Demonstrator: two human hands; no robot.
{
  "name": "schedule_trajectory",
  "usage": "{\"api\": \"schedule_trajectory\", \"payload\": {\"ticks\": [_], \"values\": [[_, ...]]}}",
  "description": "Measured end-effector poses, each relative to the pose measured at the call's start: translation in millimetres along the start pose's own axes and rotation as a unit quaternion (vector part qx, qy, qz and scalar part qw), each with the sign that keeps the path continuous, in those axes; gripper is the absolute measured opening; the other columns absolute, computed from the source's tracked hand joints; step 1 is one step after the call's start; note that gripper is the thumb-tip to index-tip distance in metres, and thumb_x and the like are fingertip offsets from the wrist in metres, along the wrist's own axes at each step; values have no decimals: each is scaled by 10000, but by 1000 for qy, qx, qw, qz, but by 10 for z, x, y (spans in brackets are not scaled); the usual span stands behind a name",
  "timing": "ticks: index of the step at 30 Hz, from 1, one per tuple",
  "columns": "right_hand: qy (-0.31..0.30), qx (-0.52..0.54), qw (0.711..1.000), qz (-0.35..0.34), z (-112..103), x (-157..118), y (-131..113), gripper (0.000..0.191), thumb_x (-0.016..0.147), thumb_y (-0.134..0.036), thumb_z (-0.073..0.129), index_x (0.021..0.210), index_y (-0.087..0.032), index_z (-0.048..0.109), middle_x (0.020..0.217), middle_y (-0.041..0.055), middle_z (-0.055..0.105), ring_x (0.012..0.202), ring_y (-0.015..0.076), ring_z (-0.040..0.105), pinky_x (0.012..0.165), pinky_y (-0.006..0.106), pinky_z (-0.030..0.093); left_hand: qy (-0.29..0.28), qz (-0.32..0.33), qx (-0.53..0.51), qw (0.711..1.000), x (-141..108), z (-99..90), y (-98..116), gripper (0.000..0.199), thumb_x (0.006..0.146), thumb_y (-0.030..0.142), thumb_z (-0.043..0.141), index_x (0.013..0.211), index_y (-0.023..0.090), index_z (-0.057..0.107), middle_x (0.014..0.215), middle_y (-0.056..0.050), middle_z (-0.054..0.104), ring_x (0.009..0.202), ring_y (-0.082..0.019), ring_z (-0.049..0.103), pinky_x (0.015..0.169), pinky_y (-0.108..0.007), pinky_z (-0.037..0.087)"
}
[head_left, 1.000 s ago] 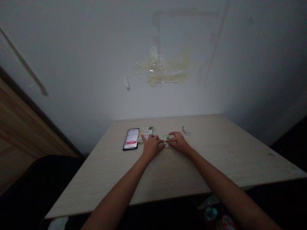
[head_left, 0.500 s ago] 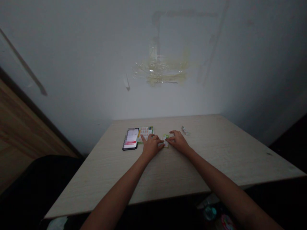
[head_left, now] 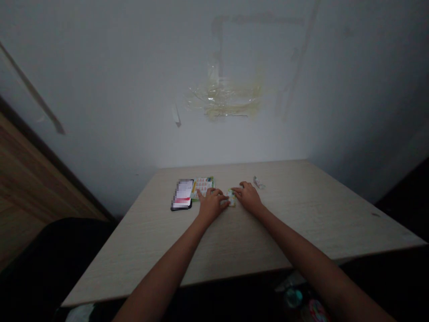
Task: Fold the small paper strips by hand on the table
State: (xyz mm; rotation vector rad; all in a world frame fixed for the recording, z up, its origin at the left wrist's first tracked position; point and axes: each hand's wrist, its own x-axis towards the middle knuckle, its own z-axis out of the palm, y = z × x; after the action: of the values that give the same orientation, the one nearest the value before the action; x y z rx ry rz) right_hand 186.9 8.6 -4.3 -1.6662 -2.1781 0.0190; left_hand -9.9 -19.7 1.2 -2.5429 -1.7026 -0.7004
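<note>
A small white card [head_left: 231, 202] with green and yellow print lies flat on the table between my hands. My left hand [head_left: 211, 203] rests palm down, with thumb and index fingertips holding the card's left edge and the outer fingers spread. Near the upper right corner of the card, the thumb and fingers of my right hand [head_left: 250, 197] come together on it. Under the left fingertips, part of the card is hidden. A printed leaflet [head_left: 203, 182] with rows of small pictures lies behind my left hand, partly covered by it.
A phone [head_left: 182, 194] with a lit screen lies left of the leaflet, touching or overlapping its edge. A crumpled wrapper [head_left: 258, 182] sits beyond my right hand. The pale wooden table [head_left: 301, 201] meets a taped wall [head_left: 134, 89]. Below its front edge are a bottle [head_left: 293, 297] and dark shapes.
My right fingers have shifted slightly up and away along the card, showing more of its right side. My left hand stays in place.
</note>
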Motion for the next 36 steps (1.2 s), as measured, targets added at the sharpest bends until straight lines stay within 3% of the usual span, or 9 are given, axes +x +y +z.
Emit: {"api": "schedule_trajectory", "payload": {"ticks": [7, 13, 17, 26, 36], "values": [[9, -8, 1000, 1, 0, -16, -11, 333, 981, -377, 502, 1266, -349, 672, 1295, 104, 568, 1208, 255, 494, 1041, 369, 366, -1, -4, 8, 1000, -15, 5, 14, 230, 892, 483, 623, 1069, 408, 747, 1180, -6, 691, 1235, -311, 476, 1090, -803, -42], [30, 57, 997, -31, 24, -15, 72, 315, 953, -354, 558, 1224, -273, 699, 1334, 96, 562, 1211, 235, 504, 1029, 360, 388, 4, 14, 5, 1000, -25, 24, 0, 240, 909, 451, 615, 1120, 407, 723, 1184, -3, 689, 1226, -295, 483, 1081, -812, -47], [14, 83, 995, -52, 7, -4, 82, 250, 950, -316, 563, 1075, -221, 758, 1179, 81, 659, 1120, 207, 554, 991, 323, 404, 0, 13, 2, 1000, -19, 26, -6, 248, 914, 446, 610, 1139, 417, 711, 1189, 3, 683, 1229, -295, 481, 1073, -825, -33], [16, 54, 998, -6, -58, 6, -54, 202, 918, -356, 622, 937, -210, 761, 1052, 69, 676, 1027, 206, 568, 919, 308, 404, -9, 9, 11, 1000, 8, 10, 9, 250, 924, 426, 593, 1135, 399, 723, 1099, -21, 689, 1202, -293, 490, 1090, -809, -12], [17, 49, 999, 2, -72, -9, -82, 191, 910, -368, 638, 943, -210, 740, 1052, 55, 665, 1030, 204, 556, 916, 295, 389, 1, -14, 27, 1000, 47, 11, 112, 255, 926, 491, 566, 1006, 335, 751, 1084, -30, 680, 1173, -292, 515, 1077, -823, -4]]}}
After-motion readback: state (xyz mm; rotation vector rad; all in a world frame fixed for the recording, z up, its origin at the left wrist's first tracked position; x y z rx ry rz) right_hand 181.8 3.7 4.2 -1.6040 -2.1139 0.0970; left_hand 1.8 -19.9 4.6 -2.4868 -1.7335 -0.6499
